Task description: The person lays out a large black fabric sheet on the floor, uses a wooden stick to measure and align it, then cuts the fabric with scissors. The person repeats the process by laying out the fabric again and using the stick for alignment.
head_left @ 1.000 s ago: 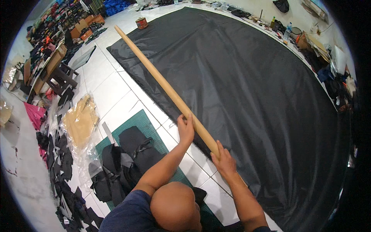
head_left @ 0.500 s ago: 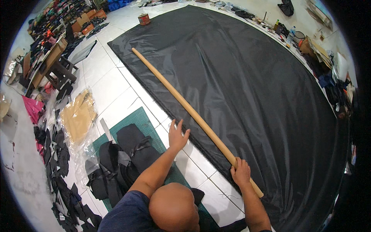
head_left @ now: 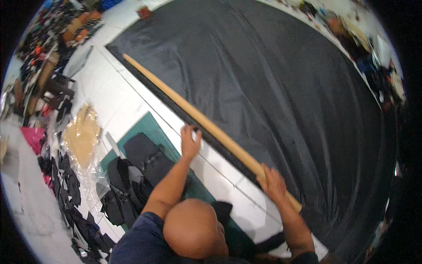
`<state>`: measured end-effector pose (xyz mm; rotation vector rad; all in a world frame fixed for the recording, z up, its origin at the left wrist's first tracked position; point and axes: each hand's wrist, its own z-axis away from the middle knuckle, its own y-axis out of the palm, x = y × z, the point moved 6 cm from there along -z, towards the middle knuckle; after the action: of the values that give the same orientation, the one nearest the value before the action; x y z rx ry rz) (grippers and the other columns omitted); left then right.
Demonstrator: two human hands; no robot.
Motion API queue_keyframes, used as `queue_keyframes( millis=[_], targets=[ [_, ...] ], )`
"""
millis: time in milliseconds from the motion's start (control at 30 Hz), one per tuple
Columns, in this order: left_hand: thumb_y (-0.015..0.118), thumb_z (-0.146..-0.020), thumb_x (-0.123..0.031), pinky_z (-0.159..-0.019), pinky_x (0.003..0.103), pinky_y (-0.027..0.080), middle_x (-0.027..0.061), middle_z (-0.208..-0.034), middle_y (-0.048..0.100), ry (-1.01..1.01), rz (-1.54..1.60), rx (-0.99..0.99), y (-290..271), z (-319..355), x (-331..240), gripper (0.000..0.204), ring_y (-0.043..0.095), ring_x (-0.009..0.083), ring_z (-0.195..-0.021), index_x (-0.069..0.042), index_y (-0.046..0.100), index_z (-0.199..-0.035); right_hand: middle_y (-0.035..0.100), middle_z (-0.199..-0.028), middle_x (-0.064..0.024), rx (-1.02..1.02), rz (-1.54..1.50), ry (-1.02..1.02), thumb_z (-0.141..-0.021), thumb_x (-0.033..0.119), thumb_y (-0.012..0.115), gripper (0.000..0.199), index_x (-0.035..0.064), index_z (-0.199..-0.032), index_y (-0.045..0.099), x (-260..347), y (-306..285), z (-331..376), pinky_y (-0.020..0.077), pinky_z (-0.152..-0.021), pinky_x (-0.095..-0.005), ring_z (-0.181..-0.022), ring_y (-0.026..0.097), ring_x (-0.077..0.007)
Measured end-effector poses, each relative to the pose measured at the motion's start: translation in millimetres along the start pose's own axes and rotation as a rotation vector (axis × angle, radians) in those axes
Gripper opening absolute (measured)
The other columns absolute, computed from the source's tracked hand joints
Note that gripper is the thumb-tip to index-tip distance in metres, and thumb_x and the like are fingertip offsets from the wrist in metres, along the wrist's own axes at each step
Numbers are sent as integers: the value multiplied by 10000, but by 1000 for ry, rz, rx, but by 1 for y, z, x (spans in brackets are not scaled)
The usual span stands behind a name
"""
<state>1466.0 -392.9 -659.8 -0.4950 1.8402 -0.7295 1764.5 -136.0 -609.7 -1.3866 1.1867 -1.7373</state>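
A long tan tube [head_left: 206,123], like a cardboard roll core, lies slantwise along the left edge of a large sheet of black fabric [head_left: 263,88]. My right hand [head_left: 274,182] is wrapped over the tube close to its near end. By the fabric's frayed edge, about midway along the tube, my left hand [head_left: 190,141] hovers with fingers bent and thumb apart, somewhat blurred. Whether its fingertips touch the fabric edge I cannot tell. White floor tiles [head_left: 220,176] show beneath and beside it.
Left of my left arm, bundles of black cloth [head_left: 145,154] rest on a green cutting mat [head_left: 151,123] beside a metal ruler [head_left: 113,143]. Farther left are a plastic-wrapped tan packet [head_left: 83,136] and black scraps [head_left: 72,207]. A reddish can [head_left: 143,12] stands at the far fabric edge.
The view has shifted and blurred. My left hand's fingers were spread at the fabric edge and are now more bent. My right hand still grips the tube, which lies closer to the fabric's edge.
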Motion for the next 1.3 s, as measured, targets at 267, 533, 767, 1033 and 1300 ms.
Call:
queue_keyframes(
  millis=[267,533,767,1033,1300],
  targets=[
    [656,-879,-448,-1124,565,249,307,-1512,288,269,-353,117,8,-20,-35,695,268,518,-1381,-50,461,-1415,589,-972,-87,-179,170,-11,-865,370,675,517,140,-1308,544,-48,-67,-23,475,-799,-430,-926,583,-282],
    [492,-870,-694,-1182,553,70,245,-1579,193,214,-648,474,47,-10,-24,919,129,406,-1477,-63,306,-1512,571,-1118,-95,-239,200,5,-858,405,669,522,141,-1294,557,-83,-34,-7,417,-876,-405,-1041,536,-292],
    [499,-867,-691,-1178,561,77,260,-1562,226,235,-655,458,44,-8,-31,934,145,422,-1468,-39,304,-1507,557,-1131,-108,-92,157,78,-872,405,667,550,107,-1316,541,-68,-5,21,414,-901,-391,-1061,529,-283],
    [603,-905,-461,-1157,564,156,280,-1534,276,275,-362,202,21,-8,-3,702,199,479,-1433,-20,436,-1426,564,-1085,-139,-115,28,123,-905,317,653,524,87,-1355,511,-57,-23,18,441,-896,-444,-1019,552,-324],
    [578,-869,-556,-1169,559,125,267,-1534,286,125,-493,280,20,-16,-5,801,212,432,-1445,-8,414,-1429,532,-1078,-158,-63,120,236,-930,308,623,550,158,-1434,462,-42,1,25,434,-864,-451,-999,532,-332]
  ],
)
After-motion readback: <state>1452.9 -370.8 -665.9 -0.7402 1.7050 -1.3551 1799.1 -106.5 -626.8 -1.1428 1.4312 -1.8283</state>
